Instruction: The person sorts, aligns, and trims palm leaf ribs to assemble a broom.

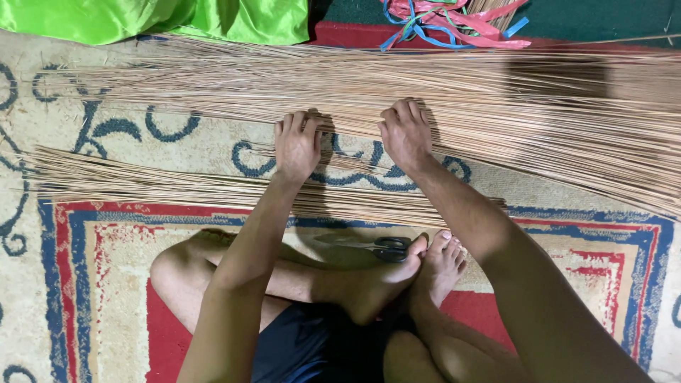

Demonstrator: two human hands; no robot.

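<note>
Straw-coloured sticks (397, 96) lie in a wide sheaf across the far side of the rug (106, 234), running left to right and fanning out toward its right edge. Both my hands rest palm-down on the sheaf's near edge: my left hand (296, 145) with fingers curled onto a few sticks, my right hand (404, 135) the same just beside it, neither closed in a full grip. A thinner bundle (177, 186) lies nearer me, under my wrists, pointing to the rug's left edge. Each stick looks thin, dry, stiff and very light, likely to snap if bent hard and quick to slide apart, so I judge it best to pinch a small bunch near its middle. Scissors (383, 247) with black handles lie by my toes. The rug is flat-woven, cream with blue scrolls and a red border. Green satin cloth (177, 20) and plastic strips (454, 21), pink and blue, sit at its far edge.
</note>
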